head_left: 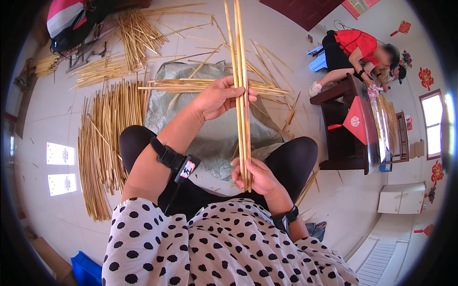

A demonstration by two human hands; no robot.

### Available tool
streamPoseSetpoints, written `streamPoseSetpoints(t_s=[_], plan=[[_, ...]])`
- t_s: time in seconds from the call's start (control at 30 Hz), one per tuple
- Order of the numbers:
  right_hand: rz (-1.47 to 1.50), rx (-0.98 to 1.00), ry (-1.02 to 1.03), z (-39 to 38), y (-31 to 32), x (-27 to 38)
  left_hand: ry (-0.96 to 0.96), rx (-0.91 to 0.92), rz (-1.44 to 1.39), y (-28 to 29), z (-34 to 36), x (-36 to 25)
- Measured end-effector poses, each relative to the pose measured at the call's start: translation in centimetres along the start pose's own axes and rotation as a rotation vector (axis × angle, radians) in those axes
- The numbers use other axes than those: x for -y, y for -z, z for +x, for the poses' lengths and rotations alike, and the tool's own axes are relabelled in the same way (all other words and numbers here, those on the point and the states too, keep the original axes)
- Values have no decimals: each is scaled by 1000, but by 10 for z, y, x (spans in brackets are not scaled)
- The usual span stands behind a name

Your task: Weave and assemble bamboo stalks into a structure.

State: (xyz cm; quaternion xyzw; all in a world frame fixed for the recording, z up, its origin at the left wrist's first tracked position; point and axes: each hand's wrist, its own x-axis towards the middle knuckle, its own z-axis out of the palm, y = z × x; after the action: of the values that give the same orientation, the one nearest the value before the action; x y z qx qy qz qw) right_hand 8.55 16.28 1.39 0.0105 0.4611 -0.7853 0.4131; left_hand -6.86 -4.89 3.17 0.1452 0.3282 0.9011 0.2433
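Observation:
Several long, thin tan sticks (242, 128), bamboo-like or reed-like, stand nearly upright in the view, held between my two hands. My left hand (218, 99) is closed round them partway up, thumb pressed across. Lower down, my right hand (261, 177) pinches the same sticks close to their near ends. Behind my left hand, a loose bunch of sticks (179, 86) lies crosswise on a grey-green plastic sheet (200, 143). The far tips of the held sticks run out at the top edge of the view.
A broad row of sticks (107, 148) covers the floor on my left. More heaps (136, 38) lie farther back, and loose sticks scatter right of the sheet. At right, a person in red (355, 45) bends over a dark wooden table (341, 128). A blue bag (86, 269) is at lower left.

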Motion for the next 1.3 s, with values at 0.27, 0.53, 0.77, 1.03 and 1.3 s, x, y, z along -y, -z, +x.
streamPoseSetpoints(t_s=[0.27, 0.53, 0.77, 1.03, 1.3], plan=[[-27, -78, 16, 1, 0, -4, -2, -80, 63, -6, 0, -2], [-234, -259, 140, 6, -3, -8, -35, -143, 103, -13, -9, -4], [-137, -203, 113, 6, -3, -11, -19, -39, 42, -17, -14, -9], [82, -49, 26, 2, -5, -7, 49, -13, 103, -11, -13, -8], [119, -32, -6, 1, -6, -5, 19, -23, 121, -8, -7, -4]])
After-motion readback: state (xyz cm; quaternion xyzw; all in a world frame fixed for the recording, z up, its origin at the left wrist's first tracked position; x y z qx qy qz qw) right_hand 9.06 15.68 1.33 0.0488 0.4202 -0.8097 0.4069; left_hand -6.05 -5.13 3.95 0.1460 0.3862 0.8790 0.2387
